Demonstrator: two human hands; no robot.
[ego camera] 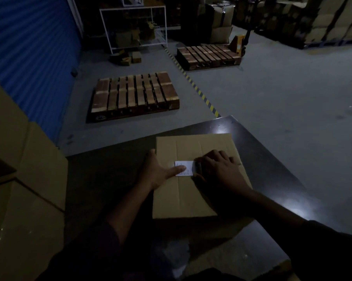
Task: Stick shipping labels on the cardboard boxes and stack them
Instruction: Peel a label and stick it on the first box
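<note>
A flattened cardboard box [193, 191] lies on a dark table [276, 165] in front of me. On its middle sits a white shipping label [188, 166]. My left hand [161, 171] lies flat on the box, one straight finger pressing the label's left part. My right hand [217, 167] is at the label's right edge, fingers curled round a small dark object, possibly a tape dispenser [199, 168], held against the label's edge. The light is dim, so what the object is stays unclear.
Large cardboard boxes [19, 179] stand stacked at my left. Beyond the table, two wooden pallets [134, 94] [207, 55] lie on the grey floor, one with a yellow pallet jack [239, 44]. A white rack [134, 27] and stacked cartons [329, 19] fill the back.
</note>
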